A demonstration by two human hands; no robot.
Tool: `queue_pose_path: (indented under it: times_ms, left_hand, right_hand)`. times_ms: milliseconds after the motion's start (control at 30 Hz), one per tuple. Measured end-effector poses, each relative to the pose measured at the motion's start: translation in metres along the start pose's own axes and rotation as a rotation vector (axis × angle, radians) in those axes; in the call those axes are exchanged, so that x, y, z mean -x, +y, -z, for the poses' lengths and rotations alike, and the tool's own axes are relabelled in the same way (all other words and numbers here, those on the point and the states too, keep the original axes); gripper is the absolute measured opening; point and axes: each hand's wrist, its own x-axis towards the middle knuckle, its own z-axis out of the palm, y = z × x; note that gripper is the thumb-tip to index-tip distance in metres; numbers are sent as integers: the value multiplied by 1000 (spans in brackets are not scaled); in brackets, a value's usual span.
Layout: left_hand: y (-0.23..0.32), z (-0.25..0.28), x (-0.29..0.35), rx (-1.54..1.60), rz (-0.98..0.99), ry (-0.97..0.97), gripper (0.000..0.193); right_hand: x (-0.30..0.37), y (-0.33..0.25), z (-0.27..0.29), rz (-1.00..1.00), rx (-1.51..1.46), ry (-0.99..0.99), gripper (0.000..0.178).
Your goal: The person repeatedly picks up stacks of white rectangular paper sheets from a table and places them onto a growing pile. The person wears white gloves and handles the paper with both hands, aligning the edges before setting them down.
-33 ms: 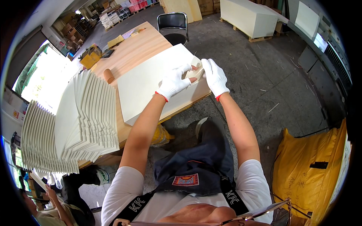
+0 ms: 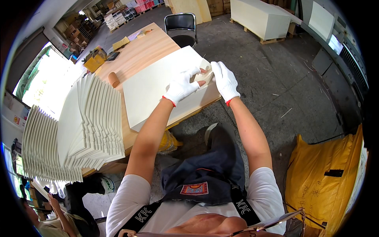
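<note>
A thick stack of large off-white paper sheets (image 2: pixel 152 85) lies at the near right of the wooden table (image 2: pixel 158 37). The top sheets' right end is bent up into a curled corner (image 2: pixel 206 65). My left hand (image 2: pixel 182 86), in a white fingerless-tipped glove with a red cuff, is closed on these sheets, thumb and finger at either side of the bend. My right hand (image 2: pixel 225 81), gloved the same way, lies along the stack's right end, fingers straight and side by side. Its palm side and what its fingertips touch are hidden.
Fanned paper stacks (image 2: pixel 92 122) cover the table's left end. Beyond lie a brown cylinder (image 2: pixel 113 79) and a yellow box (image 2: pixel 94 59). A black chair (image 2: pixel 181 27) stands behind the table, a yellow bag (image 2: pixel 321 177) at right. Another person (image 2: pixel 59 213) is at lower left.
</note>
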Motion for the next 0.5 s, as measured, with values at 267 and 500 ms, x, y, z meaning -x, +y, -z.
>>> queue_pose_path:
  times_ms: [267, 500]
  left_hand:
    - [0, 1, 1, 6, -45, 15, 34]
    - [-4, -1, -2, -58, -120, 26, 30]
  right_hand:
    - [1, 4, -5, 39, 50, 114, 53]
    - [3, 2, -5, 92, 69, 139, 55]
